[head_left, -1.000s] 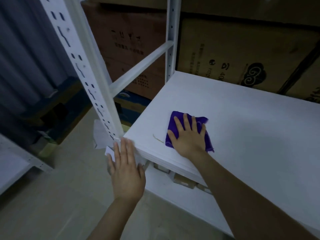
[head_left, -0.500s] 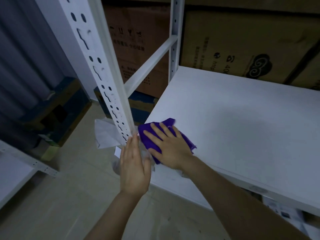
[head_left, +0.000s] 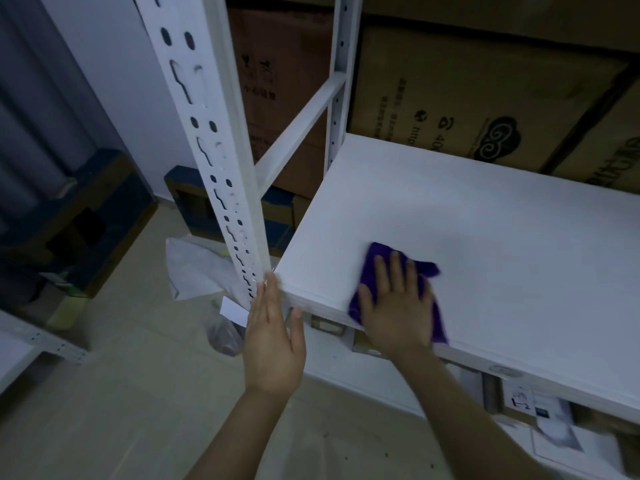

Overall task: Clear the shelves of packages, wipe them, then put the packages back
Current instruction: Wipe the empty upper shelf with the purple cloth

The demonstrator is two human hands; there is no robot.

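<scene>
1. Your right hand point(head_left: 394, 306) lies flat, palm down, on a purple cloth point(head_left: 375, 254). The fingers are straight and slightly spread, so the hand presses the cloth and is not curled round it.
2. The cloth sits under that hand on the white shelf point(head_left: 485, 244), close to the shelf's front edge. Parts of it poke out beyond your fingertips, beside the thumb and past the little-finger side.
3. Your left hand point(head_left: 273, 341) is held edge-on with the fingers straight and together and the thumb a little apart. It holds nothing.
4. The left fingertips touch the front left corner of the shelf, just where the slotted white upright point(head_left: 214, 150) meets it.
5. The left hand is near the right one, to the left of the cloth and off the shelf's front edge.
6. Beyond your right fingertips the white board runs back to large cardboard cartons point(head_left: 485, 98) at its rear edge.
7. Under your right forearm, on the level below the shelf, lie packages point(head_left: 516, 400) and printed sheets. They are too blurred to read.
8. Left of your left hand, a crumpled white bag point(head_left: 190, 271) lies on the floor point(head_left: 121, 375) by the foot of the upright. A small white slip point(head_left: 233, 310) sits just beside your fingers.
9. Further left of that hand are dark blue and brown boxes point(head_left: 86, 216) on the floor.
</scene>
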